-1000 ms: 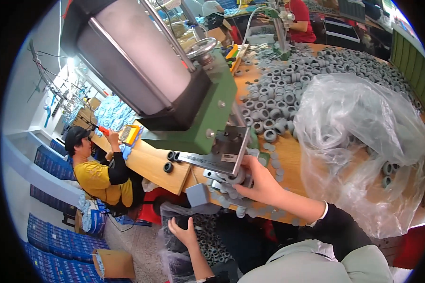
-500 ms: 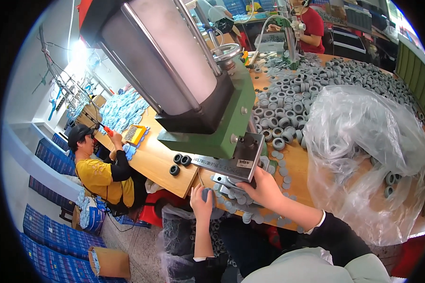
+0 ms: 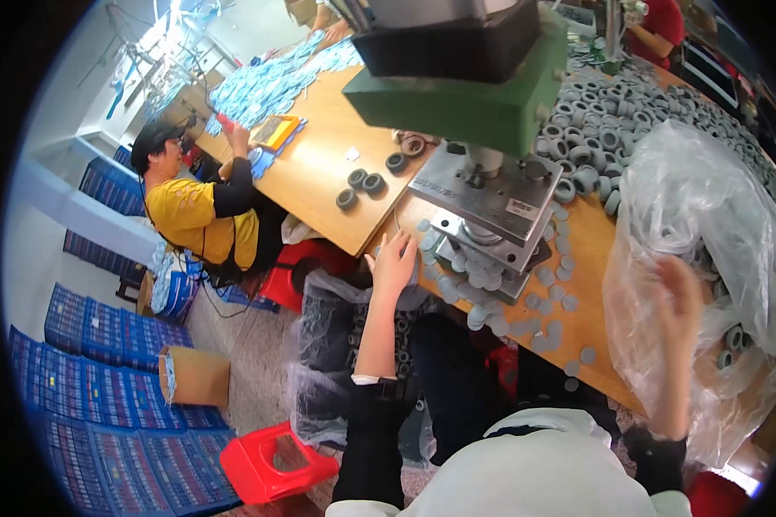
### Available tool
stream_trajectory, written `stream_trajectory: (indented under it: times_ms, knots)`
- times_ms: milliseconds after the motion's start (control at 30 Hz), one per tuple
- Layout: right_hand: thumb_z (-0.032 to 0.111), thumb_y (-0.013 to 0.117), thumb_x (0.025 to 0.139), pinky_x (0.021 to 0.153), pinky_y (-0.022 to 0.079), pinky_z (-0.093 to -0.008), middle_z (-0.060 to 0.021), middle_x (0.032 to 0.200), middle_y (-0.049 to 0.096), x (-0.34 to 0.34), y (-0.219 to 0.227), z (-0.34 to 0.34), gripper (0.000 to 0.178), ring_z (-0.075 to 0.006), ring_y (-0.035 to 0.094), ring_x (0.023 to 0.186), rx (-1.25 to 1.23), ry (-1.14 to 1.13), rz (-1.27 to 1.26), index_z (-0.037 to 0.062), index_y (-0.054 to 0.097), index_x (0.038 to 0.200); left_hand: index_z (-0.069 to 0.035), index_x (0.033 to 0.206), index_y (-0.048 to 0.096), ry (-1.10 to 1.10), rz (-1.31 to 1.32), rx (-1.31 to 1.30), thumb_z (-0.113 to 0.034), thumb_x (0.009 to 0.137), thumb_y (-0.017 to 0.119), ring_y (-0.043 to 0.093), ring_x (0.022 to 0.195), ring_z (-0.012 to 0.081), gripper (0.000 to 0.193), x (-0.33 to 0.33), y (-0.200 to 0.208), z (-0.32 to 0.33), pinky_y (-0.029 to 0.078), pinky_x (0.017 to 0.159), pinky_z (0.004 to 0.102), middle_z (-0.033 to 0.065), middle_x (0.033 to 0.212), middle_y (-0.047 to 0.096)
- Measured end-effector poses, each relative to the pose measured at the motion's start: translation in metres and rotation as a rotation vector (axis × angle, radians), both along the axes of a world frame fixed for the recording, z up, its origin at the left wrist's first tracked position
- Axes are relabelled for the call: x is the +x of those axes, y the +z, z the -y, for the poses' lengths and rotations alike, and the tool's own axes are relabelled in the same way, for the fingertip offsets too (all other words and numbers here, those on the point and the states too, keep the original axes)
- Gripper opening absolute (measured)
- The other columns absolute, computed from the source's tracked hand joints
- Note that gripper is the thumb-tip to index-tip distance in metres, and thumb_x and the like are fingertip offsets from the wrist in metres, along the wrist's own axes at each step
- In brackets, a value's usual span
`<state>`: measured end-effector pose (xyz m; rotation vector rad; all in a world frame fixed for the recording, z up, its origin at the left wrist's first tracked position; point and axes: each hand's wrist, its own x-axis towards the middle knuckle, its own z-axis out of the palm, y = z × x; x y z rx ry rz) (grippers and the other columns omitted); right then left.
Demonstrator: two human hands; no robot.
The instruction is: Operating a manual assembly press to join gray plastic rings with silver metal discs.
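My left hand (image 3: 394,258) is at the front edge of the wooden table (image 3: 319,172), fingers spread and holding nothing, right beside the metal die plates (image 3: 483,198) of a green press (image 3: 466,95). Small grey discs (image 3: 539,302) lie scattered around the die's base. My right hand (image 3: 677,297) is blurred and raised in front of a big clear plastic bag (image 3: 707,198) of grey rings at the right. I cannot make out whether it holds anything. Both of my sleeves are black.
A heap of grey rings (image 3: 603,129) covers the table behind the press, and three dark rings (image 3: 362,181) lie left of it. A clear bag of parts (image 3: 328,345) hangs below the table edge. A person in a yellow shirt (image 3: 198,215) sits left. Red stool (image 3: 276,461), cardboard box (image 3: 194,375) and blue crates (image 3: 86,388) are on the floor.
My right hand left the die plates and swung right to the plastic bag. My left hand rose from below the table to its edge. The view tilted down and closer.
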<state>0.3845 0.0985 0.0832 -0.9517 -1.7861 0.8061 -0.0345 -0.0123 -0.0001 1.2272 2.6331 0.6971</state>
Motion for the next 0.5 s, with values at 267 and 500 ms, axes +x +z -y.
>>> stream_trajectory:
  times_ms: [267, 500]
  knots:
    - [0.017, 0.066, 0.080, 0.086, 0.042, -0.0401, -0.0195, 0.095, 0.061, 0.298, -0.120, -0.056, 0.028, -0.0341, 0.057, 0.093, -0.060, -0.748, 0.965, -0.0040, 0.057, 0.096, -0.002, 0.113, 0.056, -0.406, 0.463, 0.792, -0.008, 0.075, 0.066, 0.050, 0.111, 0.0218, 0.040, 0.078, 0.066, -0.029, 0.036, 0.095, 0.0341, 0.0120, 0.117, 0.056]
    - [0.021, 0.066, 0.080, 0.076, 0.044, -0.0416, -0.0208, 0.103, 0.058, 0.386, -0.181, -0.099, 0.037, -0.0351, 0.056, 0.081, 0.078, -0.899, 0.886, -0.0049, 0.056, 0.104, 0.000, 0.095, 0.062, -0.322, 0.385, 0.767, -0.012, 0.067, 0.073, 0.062, 0.081, 0.0203, 0.032, 0.108, 0.090, -0.063, 0.047, 0.072, 0.0318, 0.0100, 0.086, 0.065]
